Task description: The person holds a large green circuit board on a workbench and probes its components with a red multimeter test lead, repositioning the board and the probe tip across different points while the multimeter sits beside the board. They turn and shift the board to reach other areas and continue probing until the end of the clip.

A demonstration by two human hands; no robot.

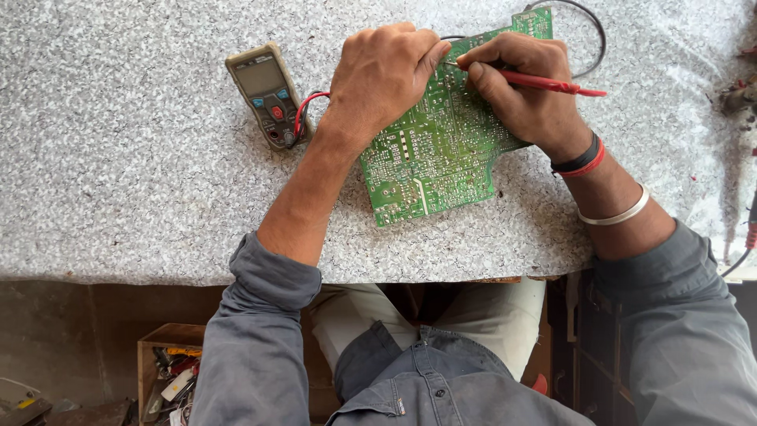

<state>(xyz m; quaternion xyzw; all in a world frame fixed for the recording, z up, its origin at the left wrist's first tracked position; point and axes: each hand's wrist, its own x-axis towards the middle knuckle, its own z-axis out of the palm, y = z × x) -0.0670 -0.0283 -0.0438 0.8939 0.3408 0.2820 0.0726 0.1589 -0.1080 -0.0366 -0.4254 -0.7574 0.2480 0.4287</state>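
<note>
A green circuit board lies solder side up on the speckled grey worktop. My left hand rests curled on the board's upper left part; whether it pinches a probe there is hidden. My right hand holds a red test probe like a pen, its tip touching the board near the left hand's fingertips. A grey-green multimeter lies left of the board, with red and black leads plugged into its lower end.
A black cable loops behind the board at the top. Small dark parts sit at the right edge of the worktop. Below the front edge, a wooden box with tools stands on the floor at left.
</note>
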